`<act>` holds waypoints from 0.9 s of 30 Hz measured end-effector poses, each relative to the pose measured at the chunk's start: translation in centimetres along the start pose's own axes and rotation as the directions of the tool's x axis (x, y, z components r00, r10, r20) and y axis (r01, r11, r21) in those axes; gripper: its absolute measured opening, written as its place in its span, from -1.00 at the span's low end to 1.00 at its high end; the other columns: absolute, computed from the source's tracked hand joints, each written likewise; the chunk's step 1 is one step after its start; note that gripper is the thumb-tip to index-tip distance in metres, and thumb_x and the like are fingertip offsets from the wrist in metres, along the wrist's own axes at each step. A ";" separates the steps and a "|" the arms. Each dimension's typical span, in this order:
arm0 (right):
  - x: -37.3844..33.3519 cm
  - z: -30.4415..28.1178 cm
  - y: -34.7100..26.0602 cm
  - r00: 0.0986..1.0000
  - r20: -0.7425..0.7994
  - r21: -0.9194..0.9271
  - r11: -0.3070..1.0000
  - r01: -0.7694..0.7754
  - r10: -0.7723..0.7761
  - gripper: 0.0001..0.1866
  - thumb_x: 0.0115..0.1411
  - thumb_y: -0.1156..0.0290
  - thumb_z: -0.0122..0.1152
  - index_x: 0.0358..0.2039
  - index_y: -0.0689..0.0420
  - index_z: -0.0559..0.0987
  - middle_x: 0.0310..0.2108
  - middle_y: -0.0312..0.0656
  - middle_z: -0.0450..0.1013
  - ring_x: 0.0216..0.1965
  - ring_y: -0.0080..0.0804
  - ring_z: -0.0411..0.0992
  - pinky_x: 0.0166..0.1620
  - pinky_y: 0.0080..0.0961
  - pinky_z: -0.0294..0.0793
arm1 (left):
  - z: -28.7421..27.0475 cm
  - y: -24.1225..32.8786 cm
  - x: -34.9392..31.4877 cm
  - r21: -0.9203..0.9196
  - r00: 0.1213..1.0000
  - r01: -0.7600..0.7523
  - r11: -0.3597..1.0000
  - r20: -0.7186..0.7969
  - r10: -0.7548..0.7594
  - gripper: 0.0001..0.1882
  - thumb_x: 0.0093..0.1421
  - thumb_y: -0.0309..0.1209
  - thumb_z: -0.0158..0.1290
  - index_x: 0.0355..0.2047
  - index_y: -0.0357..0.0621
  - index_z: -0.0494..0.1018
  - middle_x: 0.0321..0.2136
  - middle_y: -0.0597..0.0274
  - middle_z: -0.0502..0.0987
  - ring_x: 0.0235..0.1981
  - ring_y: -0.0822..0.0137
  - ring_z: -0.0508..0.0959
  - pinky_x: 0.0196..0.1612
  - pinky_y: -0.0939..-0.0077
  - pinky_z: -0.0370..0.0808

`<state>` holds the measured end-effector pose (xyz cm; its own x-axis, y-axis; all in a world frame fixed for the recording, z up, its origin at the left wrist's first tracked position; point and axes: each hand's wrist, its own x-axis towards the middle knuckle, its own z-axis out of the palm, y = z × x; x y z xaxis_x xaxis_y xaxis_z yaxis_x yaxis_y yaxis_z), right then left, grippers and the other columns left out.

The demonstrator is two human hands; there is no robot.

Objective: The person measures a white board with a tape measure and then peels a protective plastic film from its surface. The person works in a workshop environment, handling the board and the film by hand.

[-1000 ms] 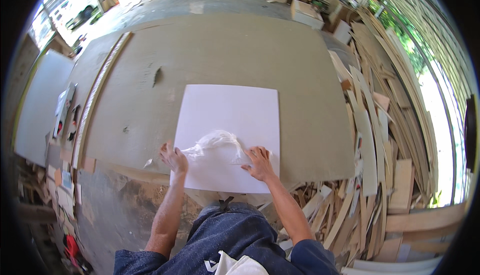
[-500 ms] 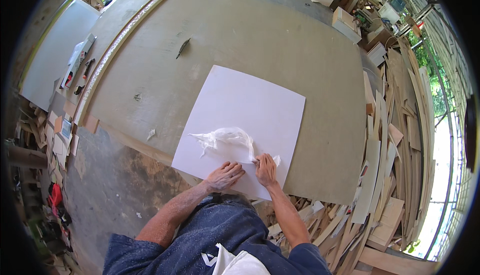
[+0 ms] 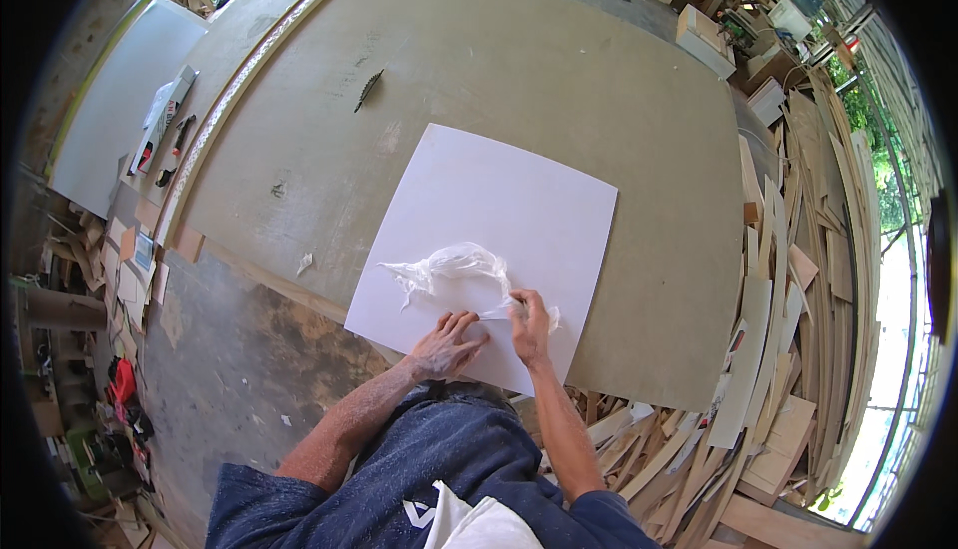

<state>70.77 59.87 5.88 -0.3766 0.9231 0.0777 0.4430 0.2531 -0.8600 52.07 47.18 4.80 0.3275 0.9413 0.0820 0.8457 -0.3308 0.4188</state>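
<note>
A square white panel (image 3: 499, 185) lies on a large grey-brown sheet, its near edge by my body. Crumpled, translucent white plastic film (image 3: 461, 261) is bunched on its near half. My right hand (image 3: 529, 327) is closed in a pinch on one end of the film, and a loose bit pokes out beside the fingers. Just to the left, my left hand (image 3: 445, 347) rests low over the panel with bent fingers. A thin stretch of film runs between the two hands and meets the left fingertips. Exactly how those fingertips grip it is partly hidden.
The big grey-brown sheet (image 3: 659, 250) carries a long pale strip (image 3: 235, 100) along its left side. Beyond that strip lie a long narrow box (image 3: 163, 120) and an orange-and-black tool (image 3: 184, 135). A dark leaf-like piece (image 3: 368, 91) sits farther off. Wood offcuts (image 3: 798, 349) pile up at right.
My right hand has risen slightly away from me, drawing the film up between the hands. The left fingers, flatter before, are now bent near the film. The whole view has shifted a little.
</note>
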 end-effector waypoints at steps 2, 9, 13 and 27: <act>-0.7 -0.5 -1.7 0.948 0.187 -0.165 0.943 0.290 -0.258 -0.57 0.18 0.25 0.38 0.05 0.07 0.57 0.09 -0.09 0.43 0.15 -0.10 0.34 0.16 -0.16 0.27 | 0.6 -0.4 0.0 -0.172 0.974 0.190 0.967 -0.089 -0.207 -0.48 0.26 -0.32 0.11 0.21 -0.12 0.30 0.19 -0.13 0.28 0.31 -0.14 0.21 0.34 -0.10 0.11; 1.0 1.1 0.6 0.805 0.383 -0.249 0.789 0.562 -0.453 -0.79 0.17 0.35 0.41 -0.26 0.10 0.56 -0.27 -0.16 0.45 -0.21 -0.16 0.50 -0.14 -0.23 0.46 | 1.1 -0.6 0.9 -0.254 0.646 0.576 0.777 -0.440 -0.623 -0.44 0.13 -0.41 0.15 0.12 -0.20 0.24 0.17 -0.15 0.23 0.28 -0.15 0.20 0.31 -0.11 -0.02; 1.8 2.2 2.5 0.827 0.294 -0.255 0.795 0.551 -0.479 -0.82 0.22 0.43 0.35 -0.34 0.16 0.47 -0.34 -0.13 0.43 -0.35 -0.06 0.52 -0.29 -0.14 0.50 | 1.2 -0.7 0.8 -0.205 0.686 0.515 0.832 -0.483 -0.544 -0.42 0.14 -0.44 0.15 0.15 -0.22 0.22 0.20 -0.18 0.24 0.31 -0.17 0.17 0.31 -0.13 -0.02; 2.6 2.9 1.6 0.983 0.067 0.049 0.985 0.166 -0.169 -0.82 0.35 0.42 0.25 -0.30 0.22 0.44 -0.35 -0.03 0.50 -0.38 -0.09 0.53 -0.27 -0.19 0.50 | -1.3 -1.9 2.3 -0.125 0.914 0.253 0.959 -0.293 -0.279 -0.66 0.21 -0.33 0.20 0.02 0.03 0.56 0.06 0.08 0.40 0.23 0.08 0.31 0.23 0.02 0.13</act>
<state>68.13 61.82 3.24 -0.4995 0.8455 0.1885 0.3338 0.3887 -0.8588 50.67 50.05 5.33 -0.0601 0.9730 0.2228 0.8414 -0.0707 0.5358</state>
